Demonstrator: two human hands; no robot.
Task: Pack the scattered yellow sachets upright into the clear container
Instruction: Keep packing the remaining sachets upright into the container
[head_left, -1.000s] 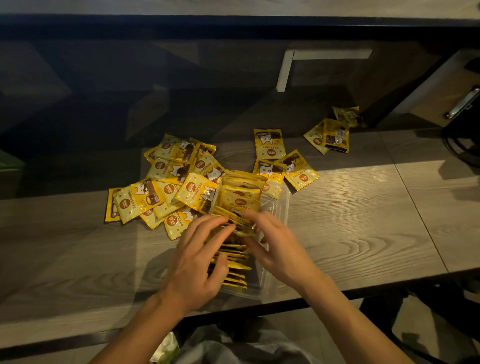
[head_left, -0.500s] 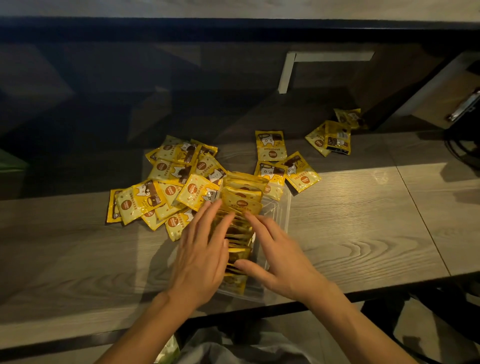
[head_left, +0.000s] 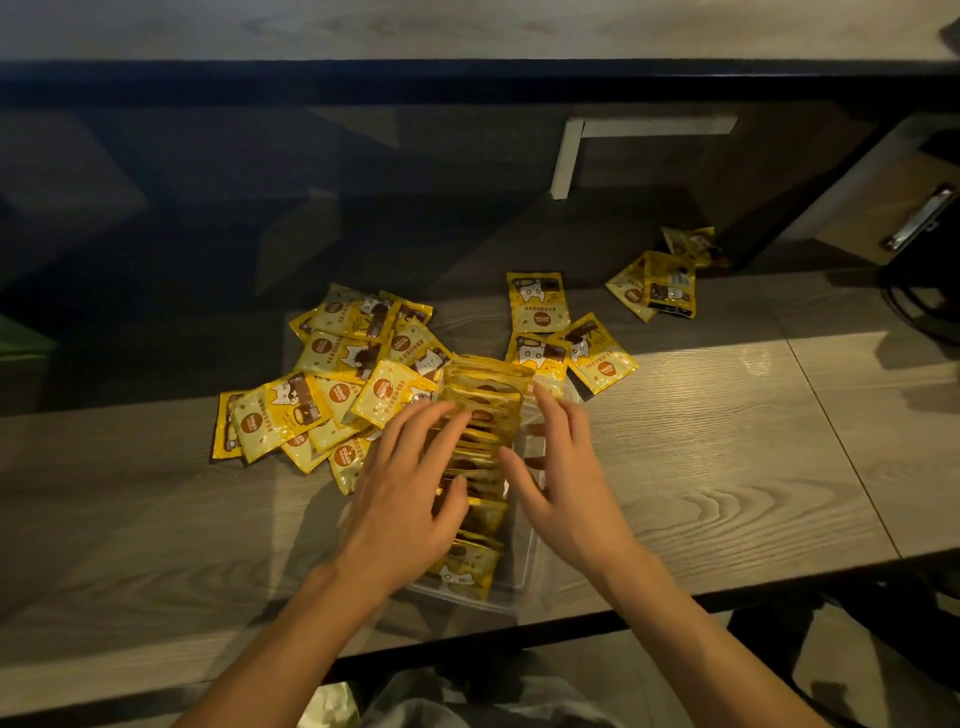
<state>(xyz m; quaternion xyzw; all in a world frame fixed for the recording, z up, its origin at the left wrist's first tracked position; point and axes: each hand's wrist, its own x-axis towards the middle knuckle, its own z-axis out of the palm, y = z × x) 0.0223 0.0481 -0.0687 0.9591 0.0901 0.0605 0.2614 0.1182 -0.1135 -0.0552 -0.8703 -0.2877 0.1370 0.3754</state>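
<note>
A clear container stands near the table's front edge, filled with a row of upright yellow sachets. My left hand lies flat on the left side of the row, fingers spread. My right hand rests on the right side of the row, fingers spread, over the container's right wall. Neither hand grips a sachet. A pile of loose yellow sachets lies left of the container. A few more sachets lie just behind it, and a small group of sachets sits far right.
The wooden table has a seam on the right and its front edge close to my body. A dark glossy panel rises behind the sachets. A metal handle shows at far right, with dark cables below it.
Both hands slid forward along the row of packed sachets, from the near part toward the far end. The sachets under them stand straighter than before.
</note>
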